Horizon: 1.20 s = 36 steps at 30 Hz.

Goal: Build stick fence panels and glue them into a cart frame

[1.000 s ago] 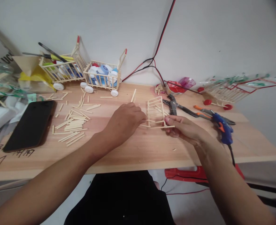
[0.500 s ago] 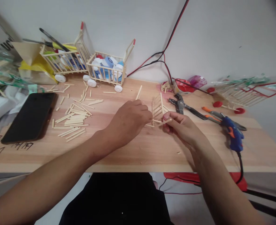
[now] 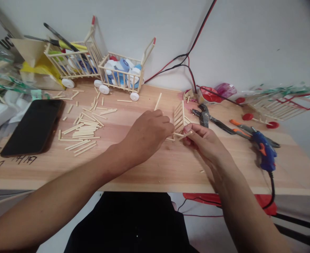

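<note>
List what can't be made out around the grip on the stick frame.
Head view only:
- Left hand: its fingers hide where it meets the stick frame.
- Right hand: its fingers cover the frame's near corner.
- Red-wheeled stick cart: cut off by the right edge.

Far beyond the fingers (image 3: pixel 190 130) we saw a plain white wall (image 3: pixel 252 45), and a red and black cable (image 3: pixel 200 26) ran down on it. Under the fingers there was a long wooden table (image 3: pixel 155 175) with a pale top. Below its front edge, nearer to us, we saw a pale floor (image 3: pixel 205 225). To the right of the fingers, low down, two dark bars (image 3: pixel 299 228) crossed it. The light was soft and even.
</note>
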Tool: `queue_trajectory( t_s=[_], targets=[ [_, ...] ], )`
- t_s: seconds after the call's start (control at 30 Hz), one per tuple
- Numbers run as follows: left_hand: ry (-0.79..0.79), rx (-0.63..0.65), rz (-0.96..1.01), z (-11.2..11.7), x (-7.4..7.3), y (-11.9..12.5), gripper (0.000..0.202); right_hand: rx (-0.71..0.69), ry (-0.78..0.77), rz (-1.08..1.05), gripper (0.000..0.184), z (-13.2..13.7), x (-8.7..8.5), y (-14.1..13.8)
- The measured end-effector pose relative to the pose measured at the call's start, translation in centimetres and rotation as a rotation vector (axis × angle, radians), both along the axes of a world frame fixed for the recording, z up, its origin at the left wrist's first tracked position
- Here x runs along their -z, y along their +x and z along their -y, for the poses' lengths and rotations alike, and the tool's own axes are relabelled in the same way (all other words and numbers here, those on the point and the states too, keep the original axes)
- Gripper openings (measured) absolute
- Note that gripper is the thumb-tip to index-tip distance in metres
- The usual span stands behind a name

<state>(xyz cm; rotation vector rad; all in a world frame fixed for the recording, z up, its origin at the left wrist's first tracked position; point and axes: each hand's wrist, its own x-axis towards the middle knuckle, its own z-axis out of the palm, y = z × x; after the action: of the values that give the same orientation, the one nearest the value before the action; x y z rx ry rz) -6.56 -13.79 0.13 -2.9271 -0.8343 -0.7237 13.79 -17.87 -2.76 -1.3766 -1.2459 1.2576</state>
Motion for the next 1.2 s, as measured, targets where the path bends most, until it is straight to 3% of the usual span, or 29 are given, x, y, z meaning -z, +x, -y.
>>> queue_trajectory(
  t_s=[1.2],
  targets=[
    [0.012, -0.023, -0.02, 0.1, 0.0, 0.5, 0.02, 0.12, -0.01, -0.087, 0.034, 0.3, 0.2, -1.3]
  ],
)
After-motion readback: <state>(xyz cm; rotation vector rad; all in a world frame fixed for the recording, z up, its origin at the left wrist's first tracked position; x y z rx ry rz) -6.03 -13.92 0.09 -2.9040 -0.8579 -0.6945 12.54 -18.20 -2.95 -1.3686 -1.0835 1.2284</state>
